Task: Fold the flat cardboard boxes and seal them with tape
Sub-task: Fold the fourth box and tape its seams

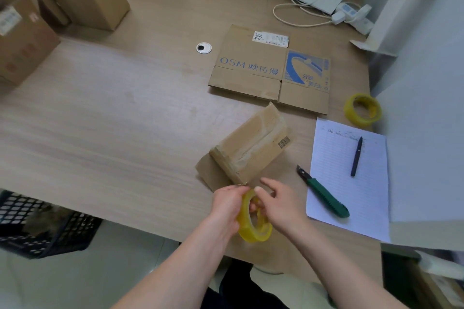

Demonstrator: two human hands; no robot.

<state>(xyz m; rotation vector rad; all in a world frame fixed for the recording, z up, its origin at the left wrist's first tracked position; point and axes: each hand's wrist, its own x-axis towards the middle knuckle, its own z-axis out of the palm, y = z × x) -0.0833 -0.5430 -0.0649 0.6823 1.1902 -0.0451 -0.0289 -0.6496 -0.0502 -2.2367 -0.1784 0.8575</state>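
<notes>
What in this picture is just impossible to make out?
All in the head view:
- Tape roll: its loose end lies hidden under the left hand and right hand.
- Small folded box: its far side faces away.
- Lined paper: handwriting too small to read.
- Flat box: shipping label too blurred.
- Black crate: cut off by the left edge, contents unclear.

Matt brown cardboard box (247,148), glossy translucent yellow tape roll (254,221), pale wood-grain table (113,113).
</notes>
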